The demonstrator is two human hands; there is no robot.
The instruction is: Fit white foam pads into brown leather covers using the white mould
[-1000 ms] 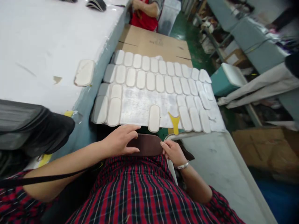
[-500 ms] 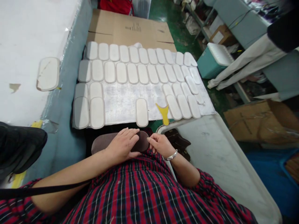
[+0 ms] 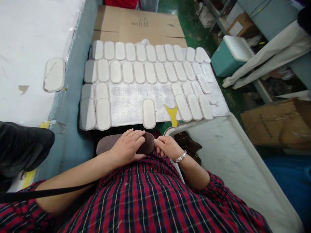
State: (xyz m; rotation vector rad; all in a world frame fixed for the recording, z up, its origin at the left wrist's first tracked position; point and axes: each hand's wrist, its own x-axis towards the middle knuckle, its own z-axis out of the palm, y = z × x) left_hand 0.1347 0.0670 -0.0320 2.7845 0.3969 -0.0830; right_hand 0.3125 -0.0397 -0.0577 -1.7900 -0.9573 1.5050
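A long brown pad with rounded ends point(image 3: 105, 144) lies across my lap. My left hand point(image 3: 127, 145) rests flat over its middle, fingers stretched out. At the pad's right end, my right hand point(image 3: 168, 148) is closed, thumb and fingers pinching at the edge; exactly what lies between the fingertips is too small to see. Just beyond the hands, one white rounded pad point(image 3: 149, 114) lies alone at the near edge of the white board point(image 3: 126, 100). A yellow forked piece point(image 3: 172, 115) sits to its right.
Rows of white pads point(image 3: 127, 72) cover much of the board. To the right stands a pale tray point(image 3: 233, 161) with dark brown pieces point(image 3: 188, 144). On the left table point(image 3: 26, 48) lies another pad point(image 3: 54, 75). A person's pale-trousered legs point(image 3: 272, 53) show at right.
The whole view has shifted slightly. Both hands keep nearly the same place on the brown pad.
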